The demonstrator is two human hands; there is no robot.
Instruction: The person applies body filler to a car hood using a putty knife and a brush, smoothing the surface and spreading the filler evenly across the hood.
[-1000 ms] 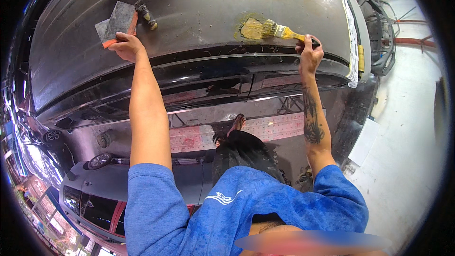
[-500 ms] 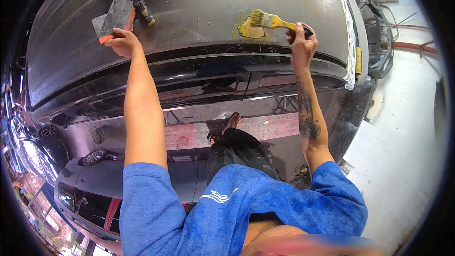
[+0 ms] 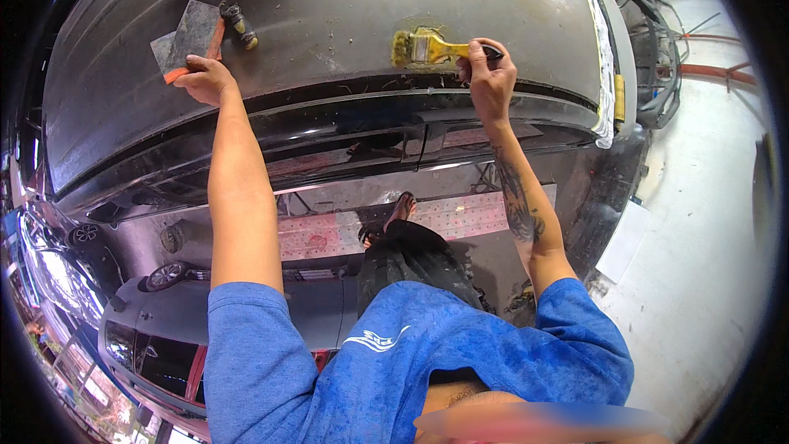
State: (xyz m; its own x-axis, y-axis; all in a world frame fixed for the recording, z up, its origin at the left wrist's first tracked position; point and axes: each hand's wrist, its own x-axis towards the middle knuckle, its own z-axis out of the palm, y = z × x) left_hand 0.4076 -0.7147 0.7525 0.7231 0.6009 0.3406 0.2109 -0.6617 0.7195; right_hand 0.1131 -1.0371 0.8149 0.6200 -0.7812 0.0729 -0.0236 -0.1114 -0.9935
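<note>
While half a second ago the yellow-handled flat paintbrush (image 3: 440,48) sat toward the right of the yellowish wet patch (image 3: 437,31), its bristles are now over at the patch's left side, on the dull grey car panel (image 3: 320,0). Right hand (image 3: 491,80) has fingers wrapped round the handle; left hand (image 3: 205,80) is pretty much unmoved, pinching two flat grey plates with orange edges (image 3: 199,29).

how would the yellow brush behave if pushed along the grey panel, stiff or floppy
The yellow brush likely has a rigid handle, as it runs straight from the right hand. Its bristles look coated in yellowish residue, so they may bend stiffly and drag.
</note>
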